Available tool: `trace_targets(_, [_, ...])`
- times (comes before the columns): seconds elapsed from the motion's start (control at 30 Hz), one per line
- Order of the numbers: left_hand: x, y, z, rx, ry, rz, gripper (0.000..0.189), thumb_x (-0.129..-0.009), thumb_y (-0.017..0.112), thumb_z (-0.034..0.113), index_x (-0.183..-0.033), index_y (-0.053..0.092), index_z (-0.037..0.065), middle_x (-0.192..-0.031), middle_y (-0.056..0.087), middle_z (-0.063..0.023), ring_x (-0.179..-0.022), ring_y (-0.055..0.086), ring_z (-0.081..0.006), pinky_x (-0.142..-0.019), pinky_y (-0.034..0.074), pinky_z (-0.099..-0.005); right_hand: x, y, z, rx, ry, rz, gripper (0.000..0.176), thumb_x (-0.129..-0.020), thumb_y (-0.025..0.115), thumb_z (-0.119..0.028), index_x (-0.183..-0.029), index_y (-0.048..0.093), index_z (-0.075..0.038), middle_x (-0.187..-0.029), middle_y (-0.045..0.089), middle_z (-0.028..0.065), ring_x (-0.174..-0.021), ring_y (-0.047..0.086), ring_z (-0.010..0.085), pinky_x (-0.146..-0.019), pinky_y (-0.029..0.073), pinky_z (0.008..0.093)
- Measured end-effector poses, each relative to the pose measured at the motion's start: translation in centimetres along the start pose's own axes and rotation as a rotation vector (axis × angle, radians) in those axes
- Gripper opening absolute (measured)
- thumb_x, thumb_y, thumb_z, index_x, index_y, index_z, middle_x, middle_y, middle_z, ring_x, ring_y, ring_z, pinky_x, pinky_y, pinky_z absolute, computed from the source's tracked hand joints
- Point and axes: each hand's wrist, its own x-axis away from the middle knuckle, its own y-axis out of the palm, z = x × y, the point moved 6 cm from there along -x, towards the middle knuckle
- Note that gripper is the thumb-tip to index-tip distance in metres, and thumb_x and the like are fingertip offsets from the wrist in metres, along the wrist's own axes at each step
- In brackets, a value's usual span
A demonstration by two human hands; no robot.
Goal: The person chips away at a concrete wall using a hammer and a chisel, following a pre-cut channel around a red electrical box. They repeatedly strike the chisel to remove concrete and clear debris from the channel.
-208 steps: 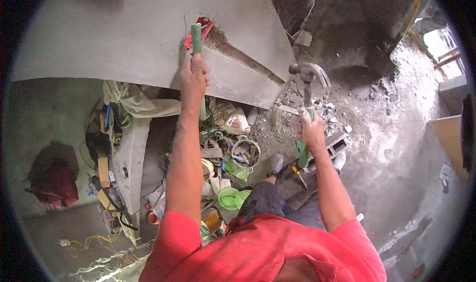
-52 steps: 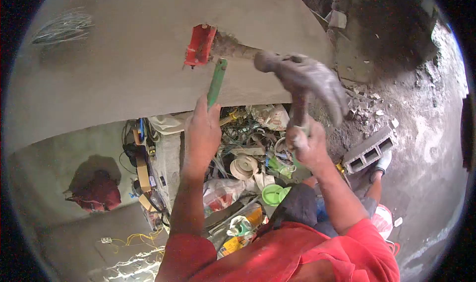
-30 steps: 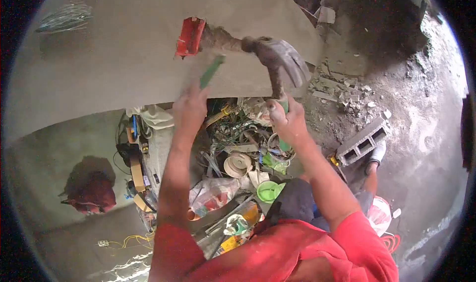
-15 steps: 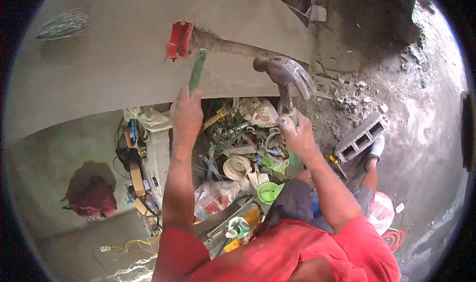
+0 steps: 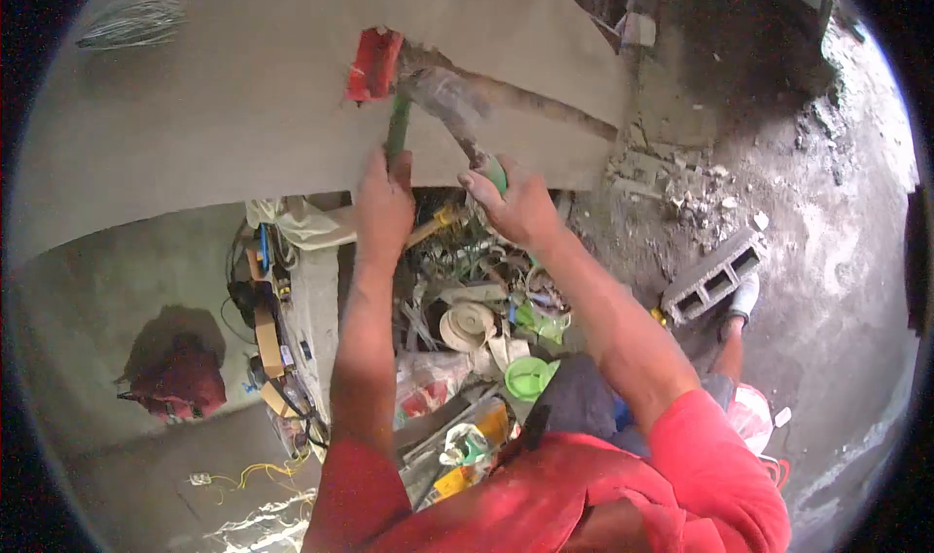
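My left hand [image 5: 384,213] is closed around a green chisel [image 5: 399,123], whose far end reaches the lower right side of a red electrical box [image 5: 374,65] set in the grey plastered wall [image 5: 253,96]. In my right hand [image 5: 523,205] is a claw hammer [image 5: 457,110] with a green grip. Motion blurs the hammer's head, which overlaps the wall just right of the chisel. From the box, a rough chased groove [image 5: 555,107] runs off to the right through the plaster.
Below the wall edge lies a heap of wires, bags and scraps [image 5: 477,271], with a green bowl [image 5: 526,378] near my legs. A hollow concrete block [image 5: 715,276] stands by my foot, near broken rubble [image 5: 696,188]. A wire bundle [image 5: 136,20] shows at upper left.
The hammer has swung left and toward the wall, from right of the groove to beside the chisel. My left hand and the chisel shift slightly right and up, the chisel now more upright.
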Motion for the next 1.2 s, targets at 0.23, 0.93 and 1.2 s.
trace_targets(0.23, [2.5, -1.8, 4.3, 0.758, -0.317, -0.296, 0.028, -0.098, 0.058, 0.026, -0.111, 0.058, 0.002, -0.081, 0.065, -0.0242, -0.074, 0.064, -0.0455, -0.061, 0.049, -0.0480, 3.9, -5.0, 0.3, -0.253, 0.360, -0.067, 0.051, -0.091, 0.063, -0.044, -0.104, 0.063, 0.005, -0.078, 0.066, 0.0201, -0.071, 0.064, 0.0281, -0.070, 0.051, 0.0423])
trace_targets(0.93, [2.4, -0.9, 1.2, 0.715, -0.388, 0.001, 0.047, -0.101, 0.051, 0.046, -0.103, 0.052, -0.001, -0.073, 0.056, -0.0108, -0.064, 0.058, -0.0270, -0.059, 0.045, -0.0400, 5.6, -11.7, -3.4, -0.164, 0.339, -0.084, 0.048, -0.092, 0.065, -0.050, -0.091, 0.060, -0.002, -0.066, 0.052, -0.0023, -0.057, 0.047, 0.0069, -0.051, 0.040, 0.0264])
trace_targets(1.2, [-0.2, -4.1, -2.0, 0.183, -0.287, 0.143, 0.039, -0.101, 0.050, 0.033, -0.110, 0.057, -0.004, -0.104, 0.064, -0.0299, -0.101, 0.060, -0.0489, -0.084, 0.045, -0.0546, 8.3, -14.4, -1.9, -0.137, 0.429, -0.054, 0.047, -0.094, 0.061, -0.051, -0.089, 0.054, -0.004, -0.060, 0.052, 0.0002, -0.050, 0.051, 0.0105, -0.043, 0.042, 0.0280])
